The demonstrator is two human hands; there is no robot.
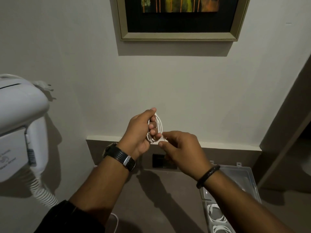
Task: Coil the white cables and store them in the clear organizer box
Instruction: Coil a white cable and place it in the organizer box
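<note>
Several loops of light, limp cable (158, 127) are clasped by the left hand (140, 132) above the box (235, 180); its end is pinched by the right hand (183, 148). Springy coils are best held across all strands.

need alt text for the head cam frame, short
A person's left hand holds a coiled white cable in front of a wall while the right hand pinches its loose end. At lower right, a clear organizer box lies open with other coiled cables inside; a wall-mounted hair dryer is at left.
</note>
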